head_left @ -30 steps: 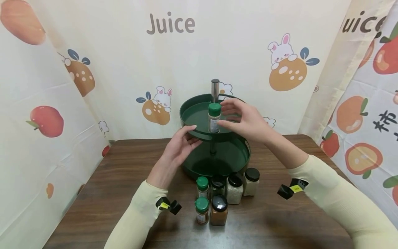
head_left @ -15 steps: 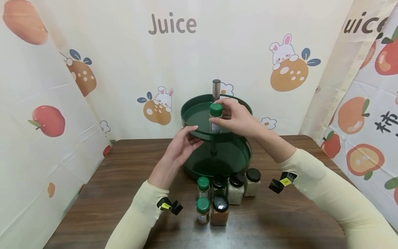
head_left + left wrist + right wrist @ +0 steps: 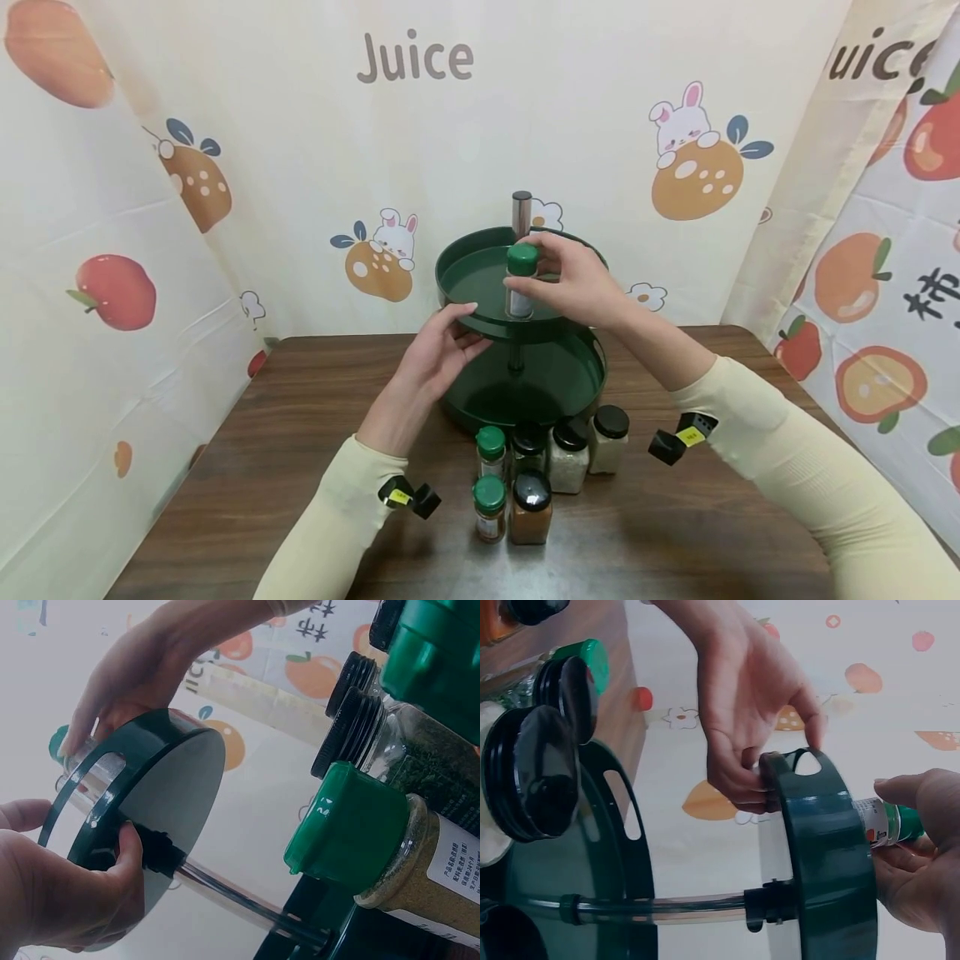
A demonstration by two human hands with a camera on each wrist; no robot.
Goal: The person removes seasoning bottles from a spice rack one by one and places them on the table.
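Observation:
A two-tier dark green turntable rack has an upper tray, a lower tray and a metal centre post. My left hand grips the upper tray's left front rim, thumb on top and fingers underneath. With my right hand I hold a green-capped spice jar upright at the front of that tray, thumb in front and fingers behind it. In the right wrist view the jar's label shows between tray wall and hand. From the left wrist view, the left thumb and fingers straddle the slotted rim.
In front of the rack stand two green-capped jars and several black-capped ones, among them a jar of orange-brown powder and a white-filled jar. The wooden table ends at a printed curtain behind.
My right hand has moved left, and its thumb and fingers have come round the green-capped jar. The left hand keeps its grip on the rim; the jar stays in about the same place.

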